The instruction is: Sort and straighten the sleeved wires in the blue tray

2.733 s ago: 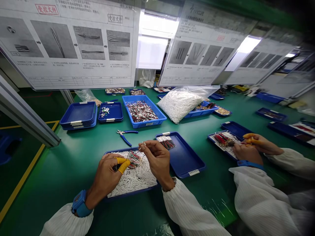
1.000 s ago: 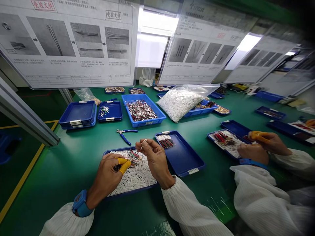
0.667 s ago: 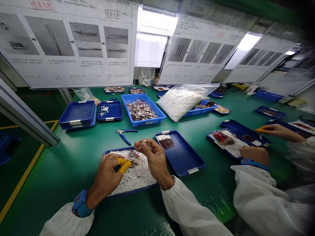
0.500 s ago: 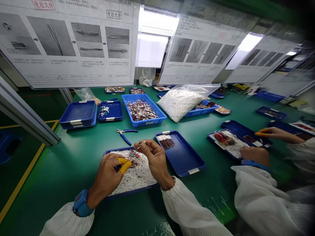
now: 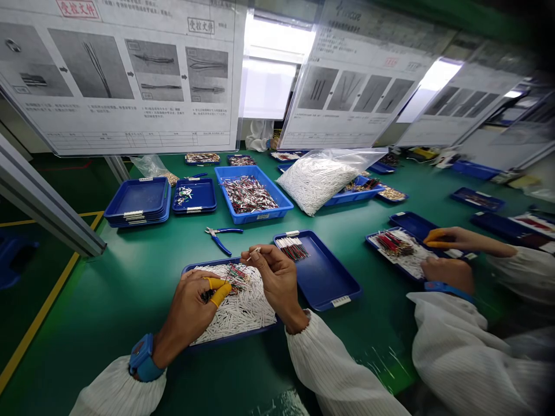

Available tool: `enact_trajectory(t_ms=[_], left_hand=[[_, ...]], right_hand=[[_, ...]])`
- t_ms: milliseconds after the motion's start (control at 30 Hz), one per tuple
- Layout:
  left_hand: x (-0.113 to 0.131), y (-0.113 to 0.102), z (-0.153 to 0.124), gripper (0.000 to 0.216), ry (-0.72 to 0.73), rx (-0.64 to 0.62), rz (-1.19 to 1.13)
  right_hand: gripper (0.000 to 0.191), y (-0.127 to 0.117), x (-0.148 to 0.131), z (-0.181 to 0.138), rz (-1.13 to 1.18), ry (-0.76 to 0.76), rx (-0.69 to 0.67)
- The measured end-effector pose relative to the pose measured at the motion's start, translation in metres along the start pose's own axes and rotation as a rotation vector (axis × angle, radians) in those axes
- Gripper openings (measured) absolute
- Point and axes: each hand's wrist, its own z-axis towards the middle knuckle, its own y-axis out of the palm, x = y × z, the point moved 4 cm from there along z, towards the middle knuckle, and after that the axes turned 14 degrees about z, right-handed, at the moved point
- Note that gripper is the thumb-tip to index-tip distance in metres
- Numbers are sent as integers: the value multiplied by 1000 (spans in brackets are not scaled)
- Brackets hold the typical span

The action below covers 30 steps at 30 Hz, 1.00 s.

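Observation:
Over the left part of a blue tray (image 5: 234, 335) full of white sleeves (image 5: 243, 309), my left hand (image 5: 193, 306) is closed on thin dark wires (image 5: 228, 273), pinched between two fingertips in yellow finger cots. My right hand (image 5: 277, 280), bare-fingered, pinches a short white sleeve (image 5: 255, 252) between thumb and forefinger above the tray's far right side. Coloured wires lie among the sleeves behind the hands. Right of this tray, another blue tray (image 5: 327, 277) has a row of wires with white sleeves (image 5: 292, 248) in its far left corner.
Blue-handled pliers (image 5: 223, 236) lie behind the sleeve tray. Farther back stand stacked trays (image 5: 137, 199), a bin of sleeved wires (image 5: 251, 193) and a bag of white sleeves (image 5: 321, 179). A co-worker's hands (image 5: 451, 271) work at the right. Instruction sheets (image 5: 130, 127) hang above.
My right hand has shifted slightly right with the sleeve, away from my left hand, which stays put. The co-worker's far hand has moved left.

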Motion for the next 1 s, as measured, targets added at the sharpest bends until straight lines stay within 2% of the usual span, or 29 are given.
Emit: enact_trajectory(t_ms=[467, 700, 1000], left_hand=[[-1, 1, -1, 11, 4, -10, 7], [0, 0, -1, 11, 21, 19, 10], [-2, 1, -1, 10, 2, -23, 21]], right_hand=[[15, 4, 1, -2, -27, 14, -61], [17, 1, 1, -1, -30, 5, -35], [14, 3, 0, -1, -32, 14, -76]])
